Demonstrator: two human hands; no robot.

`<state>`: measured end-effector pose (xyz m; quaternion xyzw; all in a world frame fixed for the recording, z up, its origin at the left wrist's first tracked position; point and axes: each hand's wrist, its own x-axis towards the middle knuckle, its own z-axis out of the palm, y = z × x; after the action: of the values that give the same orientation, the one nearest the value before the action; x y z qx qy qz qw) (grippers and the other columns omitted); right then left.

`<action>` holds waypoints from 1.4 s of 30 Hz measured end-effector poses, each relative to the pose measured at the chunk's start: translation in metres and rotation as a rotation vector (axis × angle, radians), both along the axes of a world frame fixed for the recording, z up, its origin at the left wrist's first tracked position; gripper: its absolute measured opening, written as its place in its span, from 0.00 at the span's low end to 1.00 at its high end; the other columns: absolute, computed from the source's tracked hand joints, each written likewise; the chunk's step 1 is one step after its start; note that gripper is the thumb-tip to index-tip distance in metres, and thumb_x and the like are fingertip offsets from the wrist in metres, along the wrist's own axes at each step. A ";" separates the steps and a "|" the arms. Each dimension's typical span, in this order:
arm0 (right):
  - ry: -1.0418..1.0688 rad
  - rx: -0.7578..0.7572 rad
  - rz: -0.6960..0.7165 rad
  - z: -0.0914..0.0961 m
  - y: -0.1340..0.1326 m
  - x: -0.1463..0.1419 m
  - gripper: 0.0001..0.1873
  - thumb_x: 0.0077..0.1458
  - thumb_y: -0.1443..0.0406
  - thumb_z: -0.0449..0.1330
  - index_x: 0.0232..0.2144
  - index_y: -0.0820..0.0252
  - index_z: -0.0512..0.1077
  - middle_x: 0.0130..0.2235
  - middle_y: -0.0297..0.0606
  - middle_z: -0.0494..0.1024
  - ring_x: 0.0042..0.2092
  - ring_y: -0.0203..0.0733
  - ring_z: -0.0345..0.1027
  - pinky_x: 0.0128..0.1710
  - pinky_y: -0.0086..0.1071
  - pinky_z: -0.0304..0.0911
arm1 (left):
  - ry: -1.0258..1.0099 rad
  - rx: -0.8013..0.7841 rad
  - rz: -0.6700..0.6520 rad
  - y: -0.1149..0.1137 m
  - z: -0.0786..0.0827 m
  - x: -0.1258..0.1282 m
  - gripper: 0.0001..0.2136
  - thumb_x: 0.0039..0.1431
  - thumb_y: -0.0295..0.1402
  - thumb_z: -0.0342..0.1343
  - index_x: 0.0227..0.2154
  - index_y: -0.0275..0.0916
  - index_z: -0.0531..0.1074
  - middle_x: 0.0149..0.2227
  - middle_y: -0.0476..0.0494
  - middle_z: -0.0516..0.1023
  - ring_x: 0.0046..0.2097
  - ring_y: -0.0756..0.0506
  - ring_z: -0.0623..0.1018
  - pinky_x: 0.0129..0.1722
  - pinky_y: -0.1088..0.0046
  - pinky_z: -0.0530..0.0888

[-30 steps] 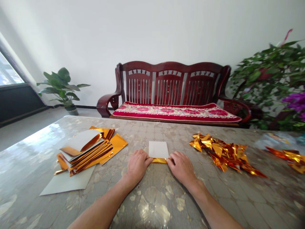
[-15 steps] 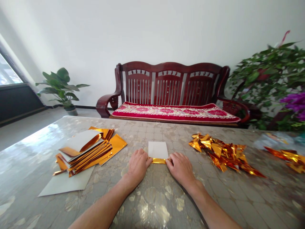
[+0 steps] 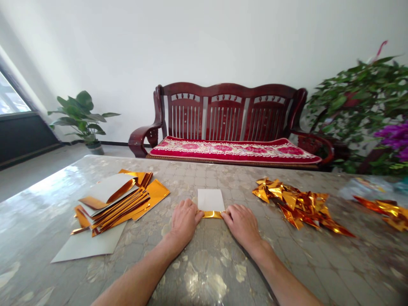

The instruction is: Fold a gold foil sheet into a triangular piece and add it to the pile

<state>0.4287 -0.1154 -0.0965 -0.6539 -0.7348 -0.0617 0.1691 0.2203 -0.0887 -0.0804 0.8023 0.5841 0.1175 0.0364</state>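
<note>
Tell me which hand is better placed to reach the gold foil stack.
Left, likely: the left hand presses the end of the folded foil strip nearest the gold foil stack; the right hand presses the far end.

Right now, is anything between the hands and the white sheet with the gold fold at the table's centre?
Nothing visible stands in the way. The left hand and right hand both touch the gold foil fold of the white sheet. The stack of foil sheets and crumpled gold foil lie well off to either side.

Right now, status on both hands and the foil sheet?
Left hand and right hand on folded gold foil strip. Foil stack left, crumpled foil pieces right.
</note>
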 end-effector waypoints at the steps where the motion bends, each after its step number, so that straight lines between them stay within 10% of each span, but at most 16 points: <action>1: -0.004 -0.001 0.002 0.000 0.000 0.000 0.12 0.62 0.60 0.58 0.27 0.56 0.70 0.33 0.36 0.77 0.38 0.43 0.68 0.37 0.34 0.50 | 0.003 -0.002 -0.003 0.000 0.000 0.000 0.14 0.65 0.39 0.50 0.30 0.39 0.75 0.39 0.41 0.75 0.43 0.42 0.73 0.44 0.67 0.66; 10: -0.003 -0.017 -0.019 0.003 0.001 -0.001 0.11 0.61 0.61 0.57 0.26 0.56 0.71 0.32 0.35 0.77 0.38 0.43 0.68 0.37 0.34 0.50 | 0.022 -0.025 -0.012 -0.001 0.002 0.001 0.12 0.66 0.37 0.49 0.31 0.38 0.74 0.39 0.41 0.74 0.44 0.42 0.72 0.45 0.67 0.66; 19: 0.034 -0.046 -0.073 0.008 -0.001 -0.004 0.12 0.60 0.60 0.58 0.25 0.56 0.69 0.31 0.34 0.77 0.36 0.42 0.68 0.34 0.34 0.48 | -0.093 0.097 -0.158 -0.004 -0.001 -0.001 0.17 0.63 0.27 0.52 0.54 0.47 0.68 0.54 0.43 0.68 0.54 0.42 0.67 0.54 0.63 0.66; 25: 0.076 -0.020 -0.094 0.002 0.001 0.000 0.09 0.60 0.57 0.60 0.31 0.55 0.71 0.33 0.34 0.77 0.37 0.44 0.68 0.36 0.34 0.50 | 0.018 0.021 -0.441 -0.010 -0.003 0.004 0.11 0.67 0.30 0.48 0.47 0.45 0.73 0.43 0.44 0.74 0.48 0.44 0.71 0.49 0.68 0.69; 35: 0.008 0.064 0.291 0.010 -0.025 -0.020 0.13 0.64 0.69 0.54 0.48 0.53 0.73 0.44 0.40 0.75 0.46 0.46 0.63 0.46 0.37 0.57 | 0.164 0.090 -0.391 -0.023 -0.003 0.013 0.09 0.65 0.27 0.50 0.45 0.38 0.71 0.43 0.40 0.74 0.45 0.40 0.72 0.45 0.63 0.71; 42: -0.102 -0.013 0.228 0.009 -0.032 -0.022 0.14 0.63 0.70 0.55 0.48 0.54 0.74 0.44 0.40 0.75 0.46 0.47 0.63 0.45 0.37 0.57 | 0.202 0.081 -0.372 -0.027 -0.003 0.009 0.09 0.65 0.26 0.50 0.45 0.38 0.72 0.43 0.40 0.74 0.45 0.40 0.72 0.45 0.63 0.71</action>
<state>0.4068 -0.1476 -0.0876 -0.5632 -0.8124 -0.0707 0.1333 0.2294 -0.1154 -0.0831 0.9049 0.4213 0.0508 -0.0335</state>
